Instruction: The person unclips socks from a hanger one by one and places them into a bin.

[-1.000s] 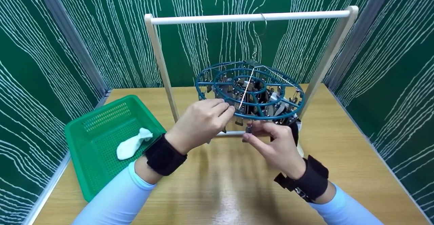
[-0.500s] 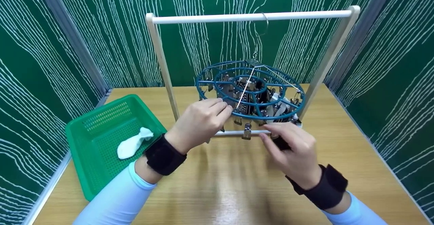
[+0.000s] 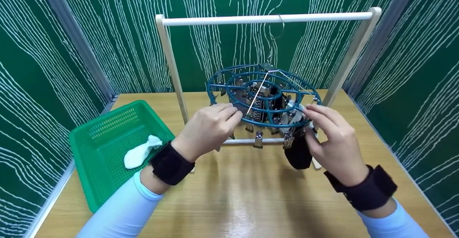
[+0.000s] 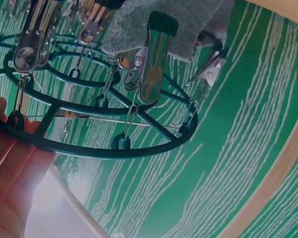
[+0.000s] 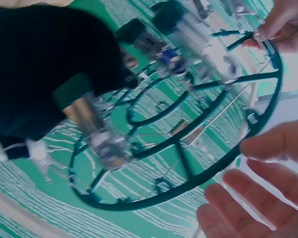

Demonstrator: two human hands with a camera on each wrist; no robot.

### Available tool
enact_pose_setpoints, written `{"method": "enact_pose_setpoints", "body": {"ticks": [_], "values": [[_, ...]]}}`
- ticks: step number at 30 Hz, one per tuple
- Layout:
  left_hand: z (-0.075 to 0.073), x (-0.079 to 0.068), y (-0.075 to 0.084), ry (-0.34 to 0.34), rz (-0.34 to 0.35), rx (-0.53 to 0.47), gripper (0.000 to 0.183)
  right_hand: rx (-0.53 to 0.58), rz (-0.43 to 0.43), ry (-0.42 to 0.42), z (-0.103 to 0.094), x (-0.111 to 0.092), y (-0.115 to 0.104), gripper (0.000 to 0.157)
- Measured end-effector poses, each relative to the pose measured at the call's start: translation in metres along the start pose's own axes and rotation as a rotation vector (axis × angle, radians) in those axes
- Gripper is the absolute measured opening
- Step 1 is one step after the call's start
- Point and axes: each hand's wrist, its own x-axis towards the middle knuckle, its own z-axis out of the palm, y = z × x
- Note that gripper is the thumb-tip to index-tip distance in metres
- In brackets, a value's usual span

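A round teal clip hanger (image 3: 279,126) hangs by its hook, with several metal clips (image 3: 258,140) dangling below its rings. My left hand (image 3: 215,128) pinches its front rim; in the left wrist view the thumb lies above the rim and the fingers (image 4: 15,173) below. My right hand (image 3: 337,143) is at the right side of the rim, fingers apart and loosely bent; the right wrist view has its thumb (image 5: 278,142) overlapping the rim. A black sock (image 3: 299,153) hangs from the clips near this hand. A piece of grey fabric (image 4: 139,27) hangs in the left wrist view.
A white rack (image 3: 222,20) with wooden legs carries the hanger. On the left of the wooden table (image 3: 236,202) stands a green perforated basket (image 3: 77,159) with a white sock (image 3: 140,155) inside. Green walls with white streaks close in the sides and back.
My right hand has let go of a front clip and moved right and up along the rim. That clip now dangles freely. My left hand stays on the rim, shifted very slightly left.
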Motion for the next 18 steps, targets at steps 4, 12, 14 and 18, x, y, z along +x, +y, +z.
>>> {"method": "enact_pose_setpoints", "body": {"ticks": [4, 12, 14, 18], "values": [[0.001, -0.001, -0.002, 0.018, -0.008, -0.017, 0.011, -0.048, 0.011, -0.033, 0.002, -0.001, 0.009, 0.047], [0.002, -0.007, -0.006, -0.032, -0.044, -0.031, 0.012, -0.046, -0.006, -0.009, 0.006, -0.002, 0.015, 0.031], [0.002, -0.009, -0.008, -0.026, -0.047, -0.032, 0.013, -0.038, -0.01, -0.002, 0.007, -0.003, 0.014, 0.03], [0.005, -0.012, -0.011, 0.016, -0.051, -0.026, 0.013, -0.005, -0.026, 0.035, 0.008, -0.002, 0.01, 0.031]]}}
